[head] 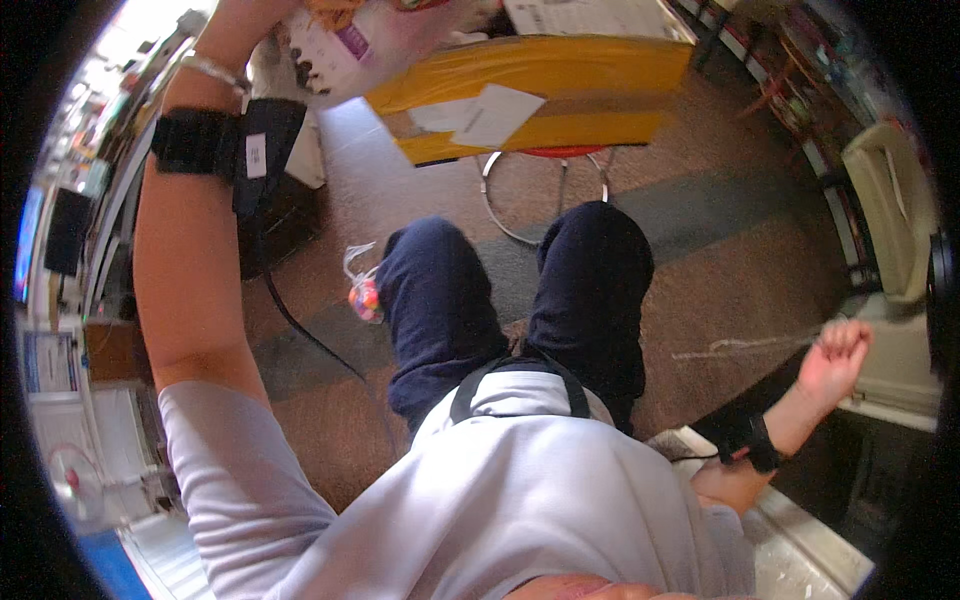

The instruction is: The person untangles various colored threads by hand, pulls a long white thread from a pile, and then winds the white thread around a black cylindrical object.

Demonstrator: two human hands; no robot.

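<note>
My left arm reaches up past the top edge, so only the heel of my left hand [262, 15] shows and its fingers are hidden. Beside it are a clear plastic bag [382, 56] with purple print and an orange thing [337, 11]. My right hand [836, 356] is curled into a fist at the right, with a thin, whitish, translucent strand [757, 345] trailing leftward from it. Next to my left knee is a small clear bag of colourful round pieces [365, 298], with white ties on top. Whether it hangs or lies there, I cannot tell.
A box wrapped in yellow tape [600, 82], with a white paper label [499, 116], rests on a red stool with a metal ring [486, 191]. A beige chair [889, 210] stands at right. From my left wrist's black strap a dark cable [300, 330] runs down. A fan [73, 480] is at far left.
</note>
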